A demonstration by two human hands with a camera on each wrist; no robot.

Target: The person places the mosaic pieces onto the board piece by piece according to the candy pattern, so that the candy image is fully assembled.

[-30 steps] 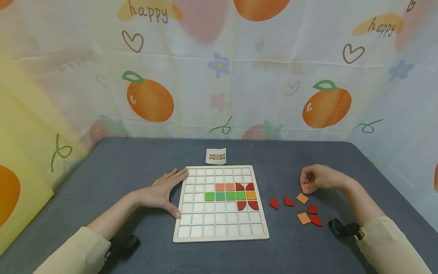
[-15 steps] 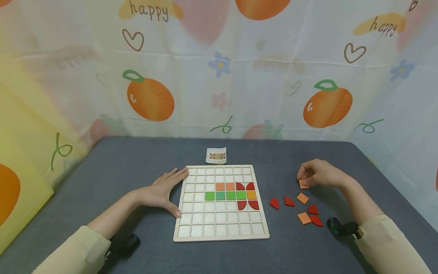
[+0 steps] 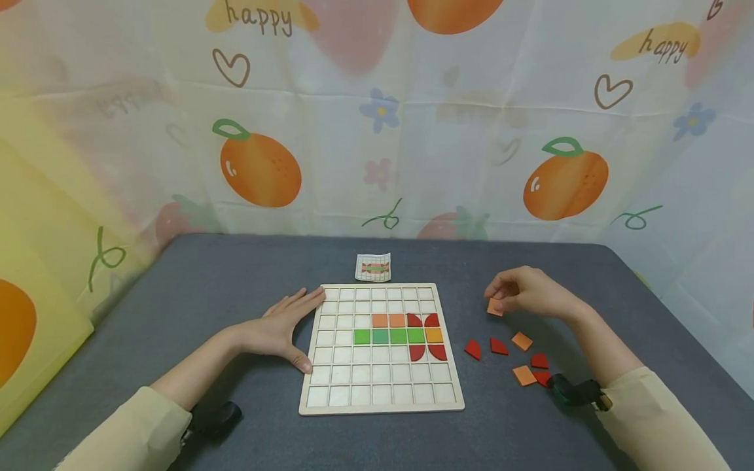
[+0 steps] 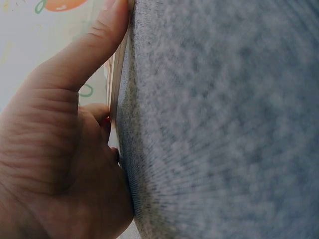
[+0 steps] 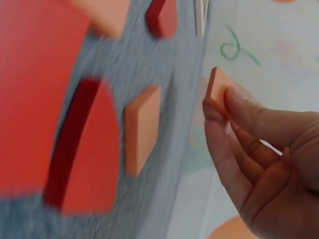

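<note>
A square wooden grid board (image 3: 383,394) lies on the dark grey table. Its cells hold green, orange and yellow-orange squares and several red quarter-round tiles, mostly in the middle rows toward the right. My left hand (image 3: 268,333) rests along the board's left edge with fingers spread, thumb at the lower side and fingertips at the top corner. Right of the board, my right hand (image 3: 533,293) pinches an orange square tile (image 3: 494,307) between thumb and fingers. The right wrist view shows that tile raised off the table, its flat face partly under the thumb.
Loose red quarter-round tiles (image 3: 498,346) and two orange squares (image 3: 521,341) lie on the table between the board and my right forearm. Beyond the board's far edge lies a small printed pattern card (image 3: 373,267). A fruit-patterned curtain (image 3: 330,131) hangs behind the table.
My right hand has lifted the orange square tile and carried it left toward the board. The left hand has stayed at the board's edge.
</note>
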